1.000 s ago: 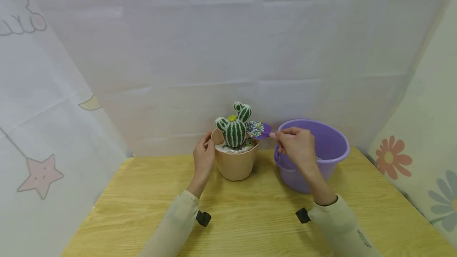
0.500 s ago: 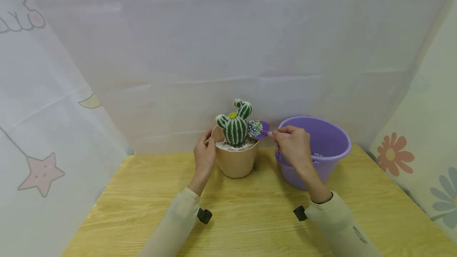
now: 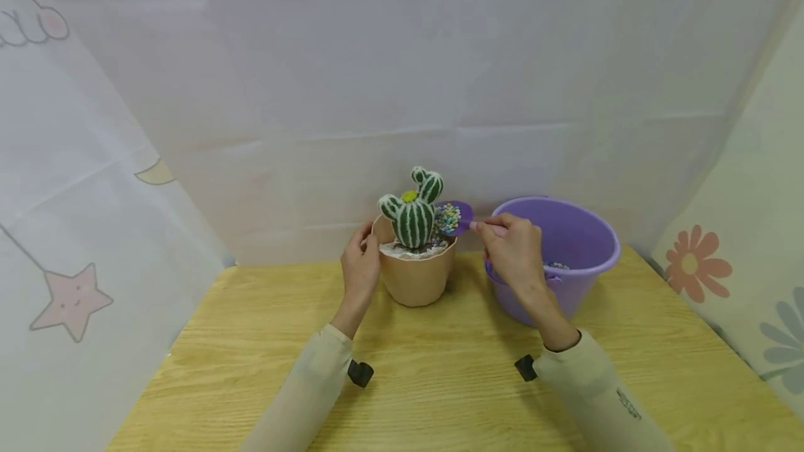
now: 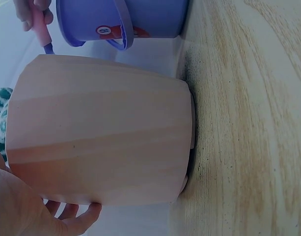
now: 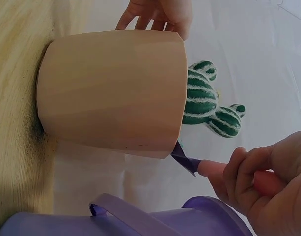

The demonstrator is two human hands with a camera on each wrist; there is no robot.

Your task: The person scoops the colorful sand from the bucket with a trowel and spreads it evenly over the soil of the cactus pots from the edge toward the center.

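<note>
Two hands at frame centre | left hand (image 3: 360, 265) fingers curled round pot (image 3: 415, 277) rim; right hand (image 3: 511, 251) pinches scoop (image 3: 456, 217) over cactus (image 3: 412, 213) | bucket (image 3: 574, 243) right of centre

A child's play corner: star-and-flower printed cloth walls (image 3: 75, 229) enclose a small wooden table (image 3: 440, 382).

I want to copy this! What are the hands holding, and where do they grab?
The right hand pinches the purple scoop by its pink handle end. The left hand holds the tan pot at its rim and side.
</note>
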